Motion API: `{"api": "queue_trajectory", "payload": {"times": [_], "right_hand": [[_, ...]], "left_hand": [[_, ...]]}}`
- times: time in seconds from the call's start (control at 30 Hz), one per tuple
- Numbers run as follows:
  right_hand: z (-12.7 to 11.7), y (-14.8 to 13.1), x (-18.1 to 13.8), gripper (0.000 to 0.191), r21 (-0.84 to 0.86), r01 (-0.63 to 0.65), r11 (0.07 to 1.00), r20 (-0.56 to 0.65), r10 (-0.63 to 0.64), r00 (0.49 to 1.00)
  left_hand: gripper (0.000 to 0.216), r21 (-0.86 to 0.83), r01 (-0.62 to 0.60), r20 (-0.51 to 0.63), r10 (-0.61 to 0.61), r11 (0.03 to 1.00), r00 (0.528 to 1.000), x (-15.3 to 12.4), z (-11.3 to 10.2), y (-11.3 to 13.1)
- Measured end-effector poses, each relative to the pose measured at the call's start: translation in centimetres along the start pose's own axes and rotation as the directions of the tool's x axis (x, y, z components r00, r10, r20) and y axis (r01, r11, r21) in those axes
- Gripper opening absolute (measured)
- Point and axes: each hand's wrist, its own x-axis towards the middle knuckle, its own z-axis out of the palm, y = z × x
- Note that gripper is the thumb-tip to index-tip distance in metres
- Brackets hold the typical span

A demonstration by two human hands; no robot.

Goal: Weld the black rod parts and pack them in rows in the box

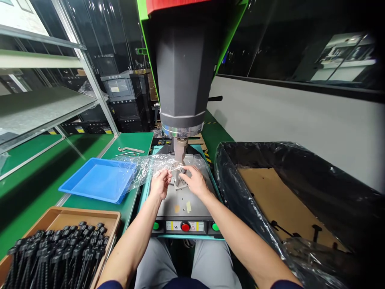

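A sheet of thin clear plastic (pixel 141 168), perhaps a bag, stretches from the blue tray across to the metal fixture (pixel 179 180) beneath the machine's head. My left hand (pixel 161 184) is closed, its fingertips pinching the plastic just left of the fixture. On the other side is my right hand (pixel 197 182), with thumb and forefinger apart beside the fixture's upper part. The plastic's edge reaches that forefinger; whether it grips there is unclear. Directly above both hands, a narrow metal horn (pixel 179 150) points down from the large black machine head (pixel 183 80).
The press base has a red button (pixel 185 227) between two green buttons. Left are a blue tray (pixel 96 180), a brown tray (pixel 60 214) of black ribbed strap-like parts (pixel 60 253), and a wrench (pixel 131 150). A black-lined box (pixel 258 176) holding a few black parts stands right.
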Motion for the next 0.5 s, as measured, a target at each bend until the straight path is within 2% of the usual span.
{"api": "queue_trajectory", "payload": {"times": [0.1,0.2,0.27,0.3,0.37,0.43,0.5], "right_hand": [[-1.0,-1.4,-3.1,0.023,0.046,-0.005,0.999,-0.002,0.005,1.000],[-1.7,-2.5,-5.0,0.023,0.070,0.038,0.997,-0.028,-0.036,0.999],[-1.9,-3.1,-5.8,0.022,0.094,0.046,0.994,-0.028,-0.044,0.999],[-1.9,-3.4,-6.0,0.022,0.113,0.035,0.993,-0.022,-0.033,0.999],[-1.6,-4.0,-6.6,0.023,0.173,-0.023,0.985,-0.012,0.025,1.000],[-1.0,-4.5,-7.1,0.027,0.287,-0.110,0.952,0.009,0.112,0.994],[-0.3,-5.0,-7.6,0.030,0.432,-0.196,0.880,0.047,0.195,0.980]], "left_hand": [[0.031,0.051,0.057,-0.027,-0.055,0.997,0.998,-0.7,-1.3,-1.2],[0.034,0.137,0.173,-0.030,-0.171,0.975,0.985,-2.5,-2.7,-2.6],[0.035,0.258,0.164,-0.001,-0.169,0.952,0.986,-4.5,-3.2,-3.4],[0.035,0.334,0.096,0.031,-0.112,0.938,0.993,-5.6,-3.4,-3.6],[0.035,0.480,-0.138,0.144,0.077,0.866,0.987,-7.8,-3.3,-3.8],[0.037,0.570,-0.371,0.293,0.241,0.733,0.925,-9.5,-2.8,-3.4],[0.030,0.626,-0.484,0.393,0.289,0.612,0.873,-10.8,-2.4,-2.8]]}}
